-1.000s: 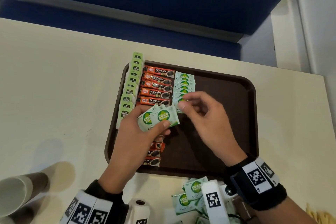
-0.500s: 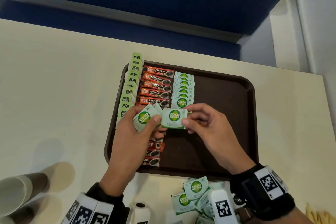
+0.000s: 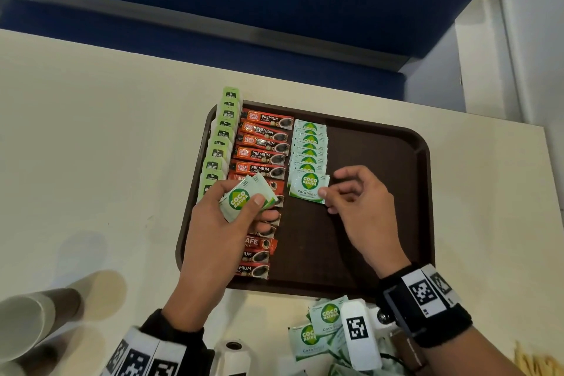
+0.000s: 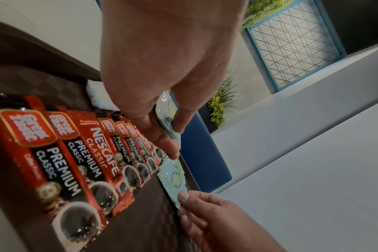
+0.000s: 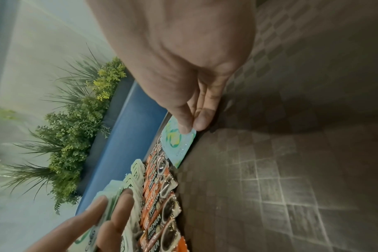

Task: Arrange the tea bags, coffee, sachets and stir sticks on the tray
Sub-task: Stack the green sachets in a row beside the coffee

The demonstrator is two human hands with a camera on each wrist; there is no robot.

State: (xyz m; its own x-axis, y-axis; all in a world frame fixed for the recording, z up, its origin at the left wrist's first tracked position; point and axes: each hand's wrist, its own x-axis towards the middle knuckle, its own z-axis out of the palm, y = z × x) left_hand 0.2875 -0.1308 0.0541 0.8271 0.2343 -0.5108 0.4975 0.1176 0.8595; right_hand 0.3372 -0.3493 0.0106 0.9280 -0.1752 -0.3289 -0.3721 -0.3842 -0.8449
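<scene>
the step in hand looks like laying one more sugar sachet point(image 3: 309, 186) onto the near end of the sachet column point(image 3: 309, 146) on the brown tray point(image 3: 421, 192). the right hand point(image 3: 360, 207) pinches the sachet's near right corner between thumb and forefinger, its other fingers curled loosely, and the sachet lies low over the tray floor, overlapping the last sachet of the column; whether it already rests flat cannot be told. the left hand point(image 3: 213, 223) hovers over the near part of the coffee stick row point(image 3: 262, 156), its fingers curled round a small fan of spare sachets point(image 3: 244, 197). taking the tray as landmark, the tea bags point(image 3: 219, 143) stand along its left rim, the coffee sticks just inside them, the sachet column next toward the middle, and the right half lies bare. more loose sachets point(image 3: 323, 323) lie on the table point(image 3: 91, 162) just off the tray's near edge. to do this well, the person should probably line the sachet's left edge with the column's edge, keep the same overlap as the ones above, and let go only once it lies flat, so that the pinch does not drag it askew. the left hand's fan should stay clear of the coffee row, which would shift easily if brushed.
</scene>
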